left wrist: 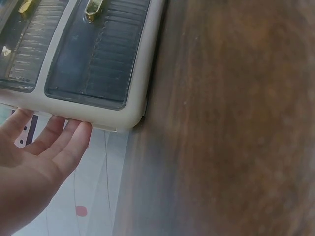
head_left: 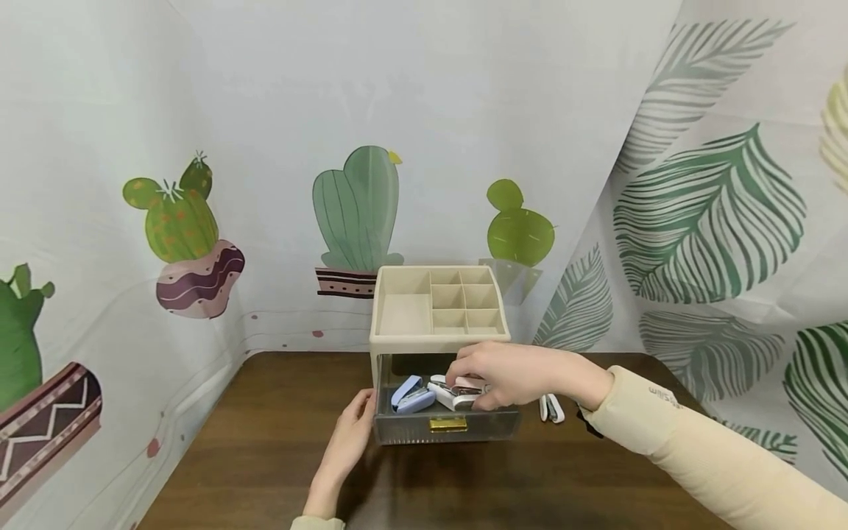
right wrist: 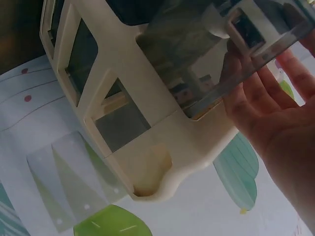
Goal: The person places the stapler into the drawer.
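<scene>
A cream desktop organizer [head_left: 405,340] stands on the table, its clear grey drawer [head_left: 486,427] pulled out at the front. Inside the drawer lie a blue stapler [head_left: 414,397] and a white stapler [head_left: 440,391]. My right hand [head_left: 503,372] reaches over the drawer's right side, thumb and fingers around a pinkish-white stapler [head_left: 469,383]; that stapler [right wrist: 247,32] shows through the clear wall in the right wrist view. My left hand [head_left: 351,430] rests against the organizer's left side, its fingertips [left wrist: 78,129] touching the cream frame with fingers extended.
Another white stapler [head_left: 551,408] lies on the brown wooden table [head_left: 278,442], right of the organizer. A small black thing [head_left: 589,423] is partly hidden behind the right forearm. The organizer's top has open compartments [head_left: 464,297]. A cactus-print curtain [head_left: 278,221] hangs behind.
</scene>
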Demonstrator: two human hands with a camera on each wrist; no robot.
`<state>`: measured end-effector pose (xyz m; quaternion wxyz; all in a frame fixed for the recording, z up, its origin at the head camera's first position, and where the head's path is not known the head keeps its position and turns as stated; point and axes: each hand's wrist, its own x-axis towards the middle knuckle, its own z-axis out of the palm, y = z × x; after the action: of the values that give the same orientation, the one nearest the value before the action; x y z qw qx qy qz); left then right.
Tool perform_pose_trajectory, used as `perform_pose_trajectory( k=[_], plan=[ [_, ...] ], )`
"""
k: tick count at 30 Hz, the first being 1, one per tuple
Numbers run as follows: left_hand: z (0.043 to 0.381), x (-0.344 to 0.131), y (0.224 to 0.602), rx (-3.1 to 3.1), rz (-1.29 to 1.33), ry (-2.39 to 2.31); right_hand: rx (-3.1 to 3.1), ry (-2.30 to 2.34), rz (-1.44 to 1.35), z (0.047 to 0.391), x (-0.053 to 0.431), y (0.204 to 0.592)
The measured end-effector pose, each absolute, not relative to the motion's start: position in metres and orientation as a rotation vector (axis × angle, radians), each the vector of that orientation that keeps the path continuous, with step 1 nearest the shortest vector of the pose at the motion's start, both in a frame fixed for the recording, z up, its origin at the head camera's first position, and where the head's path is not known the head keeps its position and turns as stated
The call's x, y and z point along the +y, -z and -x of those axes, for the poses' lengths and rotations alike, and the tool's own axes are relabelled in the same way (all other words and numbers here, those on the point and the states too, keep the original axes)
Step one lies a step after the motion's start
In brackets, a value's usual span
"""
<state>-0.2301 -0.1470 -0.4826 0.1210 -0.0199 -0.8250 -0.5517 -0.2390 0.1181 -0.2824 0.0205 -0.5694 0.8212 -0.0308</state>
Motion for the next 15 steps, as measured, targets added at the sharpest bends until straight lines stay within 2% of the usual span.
perform_pose_trajectory(
  k=[15],
  plan=[
    [0.231, -0.147, 0.484, -2.423, 0.029, 1.600, 2.604, -0.073, 1.754, 0.249, 0.113, 0.300]
  ],
)
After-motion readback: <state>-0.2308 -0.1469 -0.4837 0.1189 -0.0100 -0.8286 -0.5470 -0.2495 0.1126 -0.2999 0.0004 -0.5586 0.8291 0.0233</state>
